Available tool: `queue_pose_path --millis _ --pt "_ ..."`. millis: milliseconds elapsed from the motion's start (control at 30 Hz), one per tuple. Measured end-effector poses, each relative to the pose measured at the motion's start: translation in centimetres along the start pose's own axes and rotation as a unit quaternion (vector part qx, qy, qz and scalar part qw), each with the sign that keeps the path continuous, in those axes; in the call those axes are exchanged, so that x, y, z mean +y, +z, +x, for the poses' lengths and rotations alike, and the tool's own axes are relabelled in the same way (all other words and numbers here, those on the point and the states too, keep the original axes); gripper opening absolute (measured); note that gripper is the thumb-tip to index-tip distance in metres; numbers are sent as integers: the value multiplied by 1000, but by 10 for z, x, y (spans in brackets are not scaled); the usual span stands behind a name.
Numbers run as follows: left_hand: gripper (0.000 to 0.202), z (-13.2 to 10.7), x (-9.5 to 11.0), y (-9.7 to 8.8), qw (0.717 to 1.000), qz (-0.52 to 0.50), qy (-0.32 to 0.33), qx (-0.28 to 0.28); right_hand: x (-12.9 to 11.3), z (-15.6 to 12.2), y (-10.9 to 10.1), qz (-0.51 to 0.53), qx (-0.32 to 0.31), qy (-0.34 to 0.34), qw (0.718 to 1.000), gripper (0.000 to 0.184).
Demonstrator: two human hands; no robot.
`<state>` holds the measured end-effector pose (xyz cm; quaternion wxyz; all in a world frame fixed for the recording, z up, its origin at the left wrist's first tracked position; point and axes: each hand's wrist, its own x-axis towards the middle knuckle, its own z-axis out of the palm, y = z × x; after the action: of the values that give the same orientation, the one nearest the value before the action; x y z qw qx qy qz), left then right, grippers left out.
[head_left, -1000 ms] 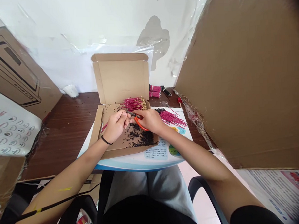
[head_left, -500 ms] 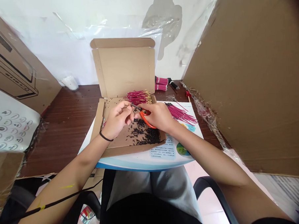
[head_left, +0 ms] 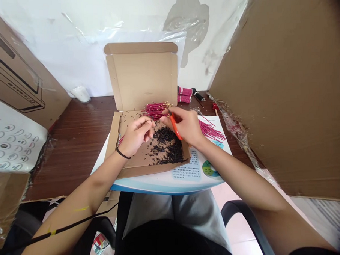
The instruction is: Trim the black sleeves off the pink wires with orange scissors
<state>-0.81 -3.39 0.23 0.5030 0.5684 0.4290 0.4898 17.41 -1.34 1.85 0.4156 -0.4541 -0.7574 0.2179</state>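
Watching through the head camera, I judge the step in hand to be trimming. The right hand has its fingers clamped round orange-handled scissors, blades pointing up and touching nothing I can make out. Left hand: fingertips drawn together above the open cardboard box; whether they pinch a wire, I cannot tell. The next move calls for bringing wire and blades together. Count: two hands, one pair of scissors, four bunches of magenta wires: one loose in the box, one on the printed board, two banded at the back of the wooden desk. Black snippets lie heaped in the box, too many to count.
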Motion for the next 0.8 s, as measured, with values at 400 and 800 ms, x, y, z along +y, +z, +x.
queue_pose_path --millis 400,800 --pt "19 -2 4 1 997 36 -40 -60 7 -1 13 258 -62 15 964 30" --pt "24 0 3 -2 998 29 -43 -37 26 25 -22 142 178 -25 973 24"
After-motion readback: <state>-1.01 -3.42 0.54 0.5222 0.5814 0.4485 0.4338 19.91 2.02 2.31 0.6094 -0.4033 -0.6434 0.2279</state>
